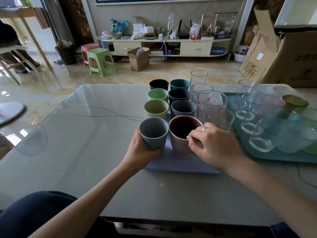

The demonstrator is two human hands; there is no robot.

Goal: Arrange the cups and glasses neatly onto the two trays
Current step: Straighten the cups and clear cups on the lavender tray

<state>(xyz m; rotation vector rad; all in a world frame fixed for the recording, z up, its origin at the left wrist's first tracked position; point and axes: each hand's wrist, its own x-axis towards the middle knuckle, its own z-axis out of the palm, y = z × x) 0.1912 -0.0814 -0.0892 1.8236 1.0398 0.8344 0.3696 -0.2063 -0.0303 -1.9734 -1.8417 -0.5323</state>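
Note:
A lavender tray [180, 166] holds two rows of coloured cups and a row of tall clear glasses [211, 105] on its right side. My left hand [142, 150] grips the grey-blue cup [153, 133] at the front left of the tray. My right hand [214, 145] holds the pink cup [181, 134] beside it, fingers curled over its right rim. Behind them stand green cups [156, 109] and dark blue and grey cups [183, 108]. A teal tray [267, 158] to the right carries several short clear glasses [260, 141] and a gold-rimmed cup [294, 103].
The trays sit on a glass-topped table [82, 134] with a thin cable [103, 111] running across it. Cardboard boxes [281, 54] stand at the far right. Plastic stools [100, 60] and a TV cabinet [163, 45] are on the floor beyond.

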